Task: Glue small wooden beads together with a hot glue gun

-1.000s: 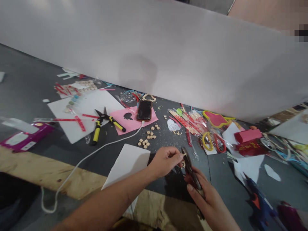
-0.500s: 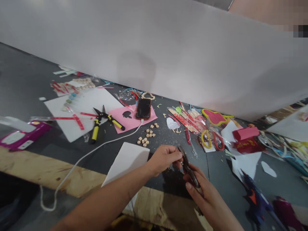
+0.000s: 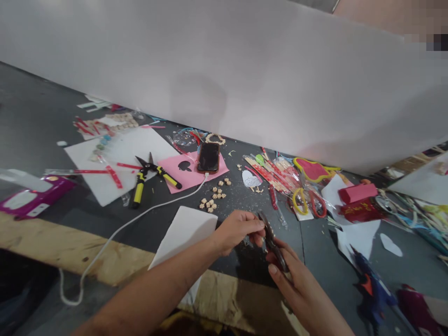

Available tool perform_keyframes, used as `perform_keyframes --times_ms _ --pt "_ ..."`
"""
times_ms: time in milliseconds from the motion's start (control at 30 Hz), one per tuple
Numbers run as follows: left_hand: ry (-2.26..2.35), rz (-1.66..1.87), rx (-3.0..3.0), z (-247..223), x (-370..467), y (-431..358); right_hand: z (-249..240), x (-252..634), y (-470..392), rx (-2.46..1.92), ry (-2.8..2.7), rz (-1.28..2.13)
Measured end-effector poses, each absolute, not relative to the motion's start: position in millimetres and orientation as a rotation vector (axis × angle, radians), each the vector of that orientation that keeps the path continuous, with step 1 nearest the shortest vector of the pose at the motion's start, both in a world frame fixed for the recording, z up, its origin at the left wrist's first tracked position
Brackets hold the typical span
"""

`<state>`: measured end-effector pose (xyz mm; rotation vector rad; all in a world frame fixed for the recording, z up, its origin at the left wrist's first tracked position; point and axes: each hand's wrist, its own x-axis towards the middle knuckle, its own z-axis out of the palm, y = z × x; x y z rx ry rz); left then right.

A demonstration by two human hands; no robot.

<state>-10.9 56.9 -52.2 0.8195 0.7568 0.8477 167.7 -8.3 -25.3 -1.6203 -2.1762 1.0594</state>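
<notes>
My right hand is wrapped round a pair of dark pliers, their jaws pointing up and away from me. At the jaws, my left hand pinches a small piece between thumb and fingers; it is too hidden to name. Small pale crumbs show around the jaws. Beyond my left hand, several little wooden pieces lie in a loose group. A sheet of white paper lies under my left forearm.
Yellow-handled shears and a phone on pink paper lie to the left, with a white cable running across. At right are scissors, a red can and a blue glue gun. A white panel borders the back.
Both hands stay almost in the same place. My right hand and the pliers have shifted very slightly to the left.
</notes>
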Motion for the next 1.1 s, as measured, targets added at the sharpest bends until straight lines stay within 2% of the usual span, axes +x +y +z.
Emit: perform_keyframes --times_ms 333,600,700,900,1100 --pt "0.796 0.844 0.903 -51 -10 57 -27 163 -5 -1.633 -2.226 0.823" --pt "0.969 0.868 1.139 -45 -12 57 -30 163 -9 -1.767 -2.123 0.872" --pt "0.985 0.906 1.236 -45 -11 56 -37 166 -10 -1.813 -2.13 0.702" --pt "0.809 1.047 1.236 -53 -9 54 -51 175 -8 -1.759 -2.196 0.12" --pt "0.788 1.05 1.273 -59 -9 54 -58 177 -10 -1.687 -2.177 0.29"
